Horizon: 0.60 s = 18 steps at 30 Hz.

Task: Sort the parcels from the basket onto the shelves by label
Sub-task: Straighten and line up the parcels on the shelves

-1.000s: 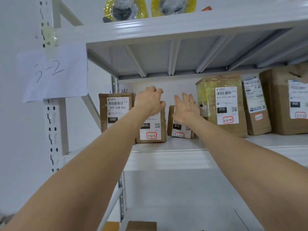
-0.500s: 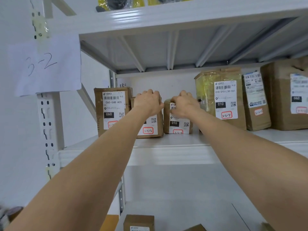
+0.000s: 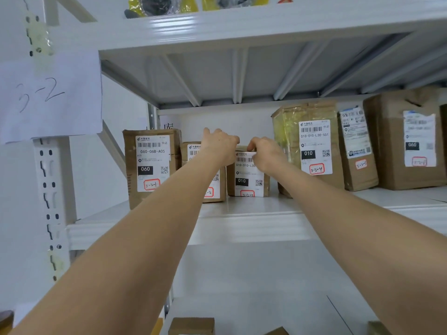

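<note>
Both my arms reach up to a white shelf [image 3: 242, 228] marked by a paper sign "3-2" [image 3: 48, 97]. A small brown parcel [image 3: 249, 182] with a "010" label stands on the shelf; my right hand [image 3: 267, 154] pinches its top edge. My left hand [image 3: 220, 146] rests curled over the top of the parcel [image 3: 212, 192] just left of it, whose label is mostly hidden by my arm. A taller parcel marked "060" [image 3: 151, 165] stands at the far left. The basket is out of view.
To the right stand a yellow-taped parcel "010-010-L30-551" [image 3: 307, 146], a slim parcel [image 3: 356, 148] and a large box [image 3: 408, 139]. Yellow packets [image 3: 164, 3] lie on the shelf above. Small boxes [image 3: 191, 326] sit on the shelf below. A perforated upright post [image 3: 50, 189] stands at left.
My right hand went from spread open in front of the small parcel to closed on its top edge. My left hand stayed on the neighbouring parcel. The view shifted slightly.
</note>
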Tool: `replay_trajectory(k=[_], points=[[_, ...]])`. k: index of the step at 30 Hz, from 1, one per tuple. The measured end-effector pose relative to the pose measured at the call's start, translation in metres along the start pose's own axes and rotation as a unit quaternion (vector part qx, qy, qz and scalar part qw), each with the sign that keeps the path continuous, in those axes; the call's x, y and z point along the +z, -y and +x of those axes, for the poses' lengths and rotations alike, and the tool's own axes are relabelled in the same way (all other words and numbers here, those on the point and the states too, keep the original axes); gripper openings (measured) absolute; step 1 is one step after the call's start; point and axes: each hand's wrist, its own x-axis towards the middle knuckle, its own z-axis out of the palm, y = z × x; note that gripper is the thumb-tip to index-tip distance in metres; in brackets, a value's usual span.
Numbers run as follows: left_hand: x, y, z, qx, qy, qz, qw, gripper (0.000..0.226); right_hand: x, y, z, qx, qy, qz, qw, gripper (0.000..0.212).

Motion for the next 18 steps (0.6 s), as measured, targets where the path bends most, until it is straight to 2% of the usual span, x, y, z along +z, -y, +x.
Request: replay_trajectory(k=[5,9,12,16,18], points=[[0.001,-0.007,0.002,0.010,0.011,0.007,1.000,0.035,-0.001,-0.001,-0.003,0.030,-0.044,0.027,0.998,0.034],[0.002,-0.012,0.001,0.016,-0.010,0.039,0.999,0.031,-0.001,-0.004,-0.004,0.025,-0.058,0.034,0.997,0.032],[-0.002,-0.012,0.005,0.014,-0.009,-0.008,1.000,0.031,-0.006,-0.008,-0.006,0.046,-0.077,0.027,0.996,0.029],[-0.006,-0.013,0.003,0.025,-0.023,-0.061,0.998,0.029,-0.009,-0.006,-0.013,0.058,-0.039,-0.053,0.996,0.034],[-0.008,-0.015,-0.001,0.031,-0.033,-0.094,0.995,0.027,-0.007,-0.004,-0.016,0.072,-0.034,-0.057,0.995,0.036]])
